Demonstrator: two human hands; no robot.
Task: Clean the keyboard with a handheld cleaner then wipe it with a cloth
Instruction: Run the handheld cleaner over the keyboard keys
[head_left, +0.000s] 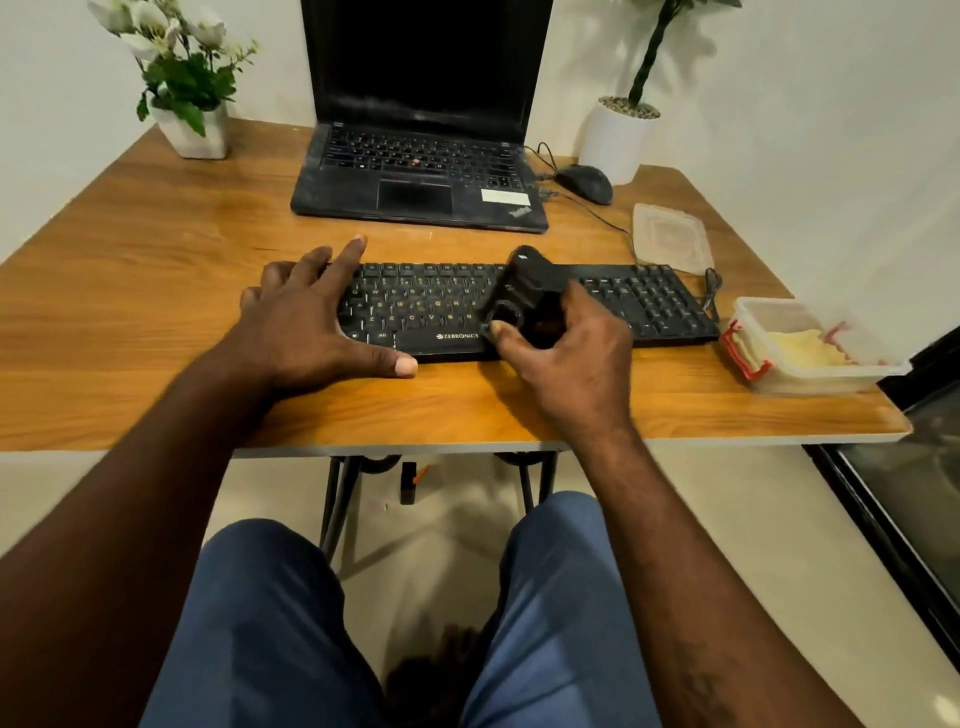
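Head camera view, looking down at a black keyboard (426, 304) that lies lengthwise near the front edge of a wooden table (156, 260). Over the keyboard's middle, the right hand (569, 358) curls its fingers round a small black handheld cleaner (527, 283), tilted down toward the keys, probably to draw dust from between them. The left hand (306, 319) lies flat with fingers spread across the keyboard's left end, thumb on the table in front of it, likely to stop it sliding.

At the table's front right corner stands an open plastic container (748, 317) holding something pale yellow (802, 351), probably the cloth, kept within reach for wiping. Its lid (672, 236) lies behind the keyboard's right end. An open laptop (421, 171) and a mouse (584, 183) sit toward the back edge.

The cleaner is blurred, so whether it touches the keys cannot be told. The right hand hides the keys beneath it, and the laptop's screen is cut off at the top.
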